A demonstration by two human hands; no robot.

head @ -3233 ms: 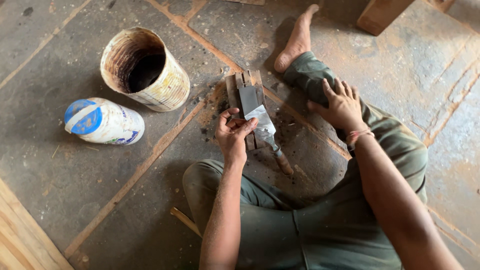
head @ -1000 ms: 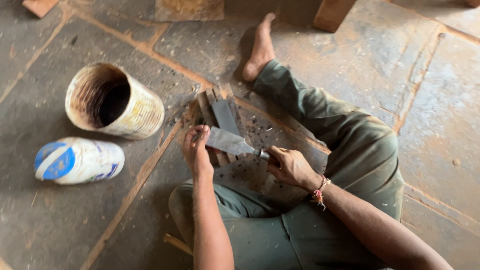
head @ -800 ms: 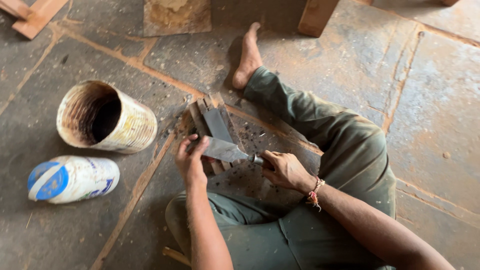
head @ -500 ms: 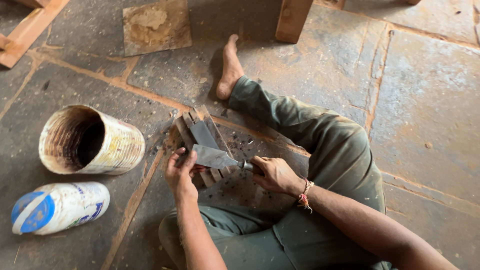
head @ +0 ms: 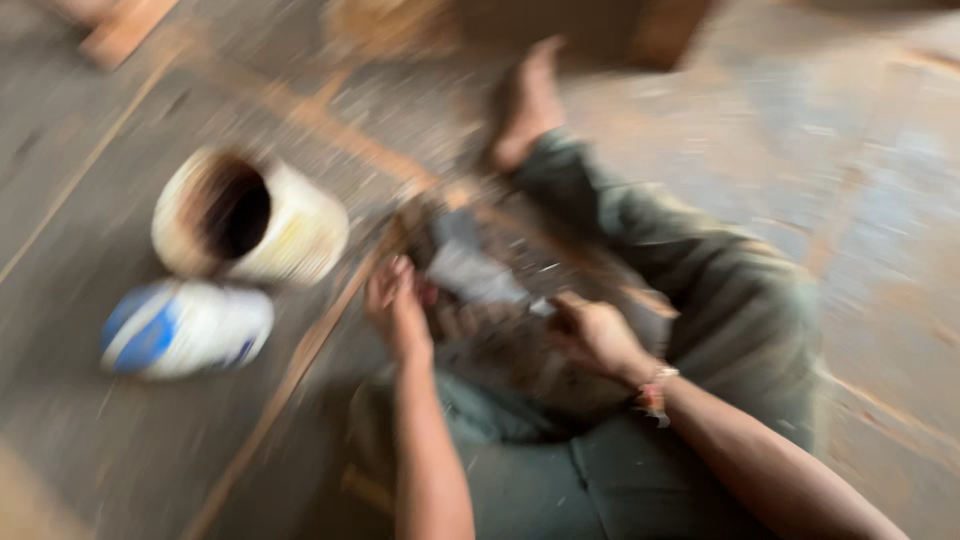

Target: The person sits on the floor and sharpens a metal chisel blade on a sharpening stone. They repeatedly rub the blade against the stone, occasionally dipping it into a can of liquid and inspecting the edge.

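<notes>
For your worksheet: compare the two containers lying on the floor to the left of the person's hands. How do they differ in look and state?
The rusty can is open, its dark inside showing; the white jar shows no opening. The can is cream and rust-stained; the jar is white with blue. The can looks wider. Both lie on their sides, close together, on the stone floor.

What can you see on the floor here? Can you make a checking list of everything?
Surface: stone floor, picture blurred.
Job's things: flat metal blade between the hands, over a dark block; contact unclear.
Clutter: open can on its side; white and blue container lying beside it.
Hands: left hand at the blade's end; right hand closed at the other end, grip blurred.
Cables: nothing seen.
Surroundings: bare foot, green trousers, wood pieces.
</notes>
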